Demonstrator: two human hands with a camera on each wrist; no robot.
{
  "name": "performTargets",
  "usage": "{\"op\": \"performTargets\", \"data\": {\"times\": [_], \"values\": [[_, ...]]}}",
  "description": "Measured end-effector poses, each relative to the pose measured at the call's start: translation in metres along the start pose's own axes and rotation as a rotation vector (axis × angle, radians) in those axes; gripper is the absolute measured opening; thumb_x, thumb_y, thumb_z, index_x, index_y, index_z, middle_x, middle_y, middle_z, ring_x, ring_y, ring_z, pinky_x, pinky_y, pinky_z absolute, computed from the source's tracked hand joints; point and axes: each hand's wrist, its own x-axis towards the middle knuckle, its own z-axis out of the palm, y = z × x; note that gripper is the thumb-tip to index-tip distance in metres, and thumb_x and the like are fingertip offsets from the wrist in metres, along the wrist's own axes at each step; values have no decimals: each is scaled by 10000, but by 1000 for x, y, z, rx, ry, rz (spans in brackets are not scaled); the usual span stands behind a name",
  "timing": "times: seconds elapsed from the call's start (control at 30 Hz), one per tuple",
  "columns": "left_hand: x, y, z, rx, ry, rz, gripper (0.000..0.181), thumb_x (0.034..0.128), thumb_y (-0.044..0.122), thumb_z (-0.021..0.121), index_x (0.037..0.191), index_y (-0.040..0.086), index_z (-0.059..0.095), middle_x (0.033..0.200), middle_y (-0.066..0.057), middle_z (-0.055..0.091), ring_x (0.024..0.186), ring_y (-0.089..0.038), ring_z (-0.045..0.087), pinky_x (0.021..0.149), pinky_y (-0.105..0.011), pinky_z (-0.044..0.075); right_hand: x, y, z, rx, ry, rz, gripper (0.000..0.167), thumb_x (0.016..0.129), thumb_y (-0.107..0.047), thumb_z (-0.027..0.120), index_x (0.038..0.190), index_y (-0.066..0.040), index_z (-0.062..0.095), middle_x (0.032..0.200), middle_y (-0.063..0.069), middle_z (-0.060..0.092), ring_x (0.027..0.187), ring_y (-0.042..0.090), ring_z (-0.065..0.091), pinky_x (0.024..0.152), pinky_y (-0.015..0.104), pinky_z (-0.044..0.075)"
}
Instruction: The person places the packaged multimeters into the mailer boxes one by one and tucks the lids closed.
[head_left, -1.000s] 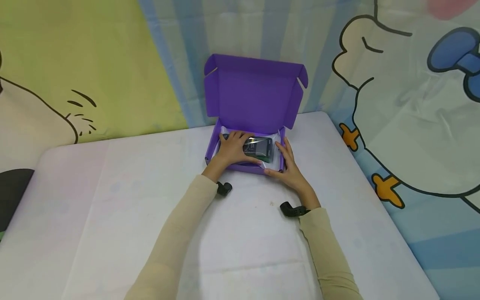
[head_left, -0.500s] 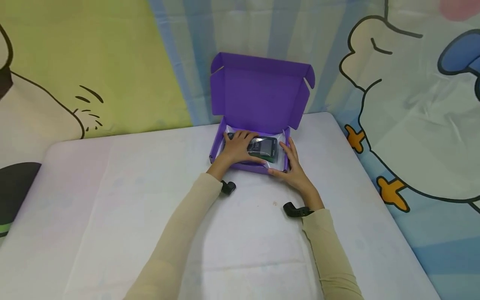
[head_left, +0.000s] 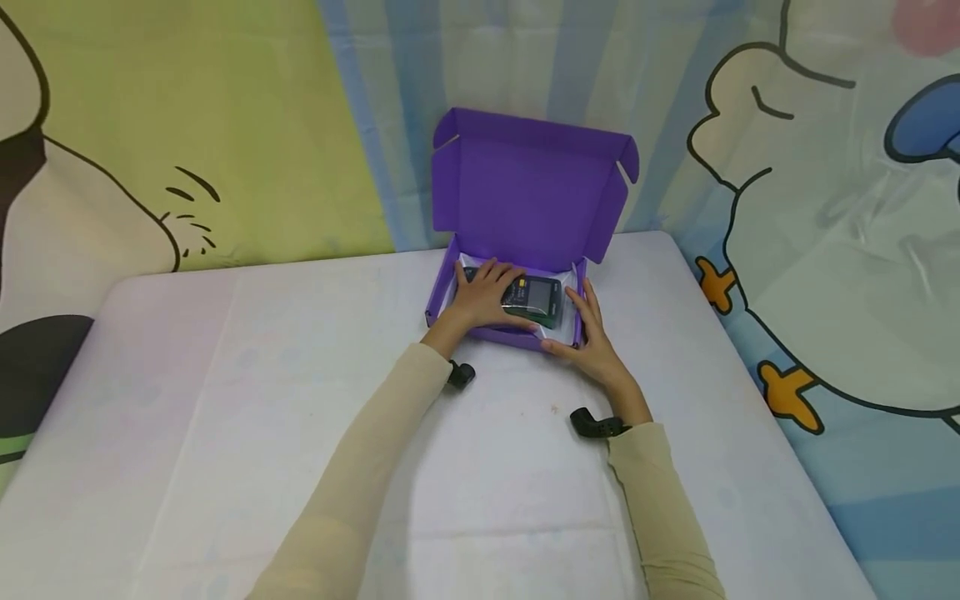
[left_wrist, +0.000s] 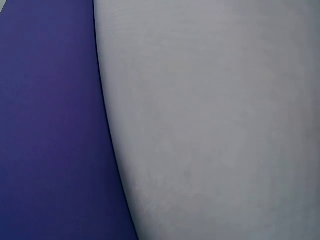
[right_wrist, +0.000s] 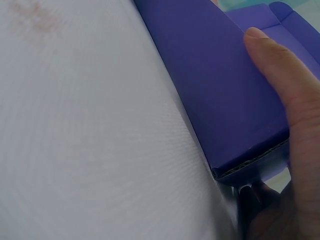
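Observation:
In the head view, a purple cardboard box [head_left: 512,337] stands at the table's far edge. A dark handheld meter with a grey screen, a yellow spot and green lower edge [head_left: 538,298] lies in it. My left hand [head_left: 482,302] grips the meter from above, thumb along its near side and fingertips over its far edge; its left part is mostly covered. My right hand [head_left: 596,348] holds the box's near right corner, thumb on the front wall [right_wrist: 220,90] and fingers along the right side. The left wrist view shows purple cardboard [left_wrist: 50,125] but no hand.
The box lid [head_left: 532,187] stands raised against the printed backdrop [head_left: 285,125]. White lining [head_left: 566,327] shows inside the box. A white cloth [head_left: 300,400] covers the table, with a small brownish stain [right_wrist: 37,17] near the box. Black cameras sit on both wrists.
The whole head view has shifted, so the box and hands appear slightly farther right. Both hands keep their places on the meter and the box.

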Motion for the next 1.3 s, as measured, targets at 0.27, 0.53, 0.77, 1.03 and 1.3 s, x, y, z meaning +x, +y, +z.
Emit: {"op": "performTargets", "data": {"times": [0.27,0.53,0.77,1.03,1.3], "values": [[1,-1,1,-8,-21,5,1142,647,844,628,1565,327,186,1630,5,170,1509,-268,19,1081,-723,-103,7,31,1,-25,11,-12,923,820,-73,761,1553,-82,200,1628,100,-141,1488,306,-127,1165,623,38],[0,0,-1,-5,-22,5,1150,659,835,627,1572,347,126,1640,20,117,1507,-254,-49,1072,-720,-133,9,42,1,-7,21,-40,979,802,-354,809,1556,-148,220,1636,40,-130,1492,267,-112,1153,648,43],[-1,1,-1,-4,-20,-3,1143,680,840,601,1571,363,67,1644,32,75,1497,-244,-113,1068,-713,-151,8,40,0,-13,13,-24,959,818,-215,799,1562,-131,199,1634,53,-137,1492,268,-107,1163,627,49],[1,2,-2,-113,15,-4,910,849,796,401,1570,367,51,1645,28,75,1502,-241,-83,1070,-689,-182,-2,5,-4,24,2,-30,942,819,-98,760,1553,-47,171,1619,164,-130,1481,367,-110,1153,644,19],[-3,-1,-3,-183,116,4,805,923,716,375,1573,352,68,1644,26,83,1506,-243,-54,1150,-614,-104,-3,-1,0,31,18,-42,916,822,-35,712,1550,-21,157,1615,195,-113,1483,369,-98,1175,598,16]]}}
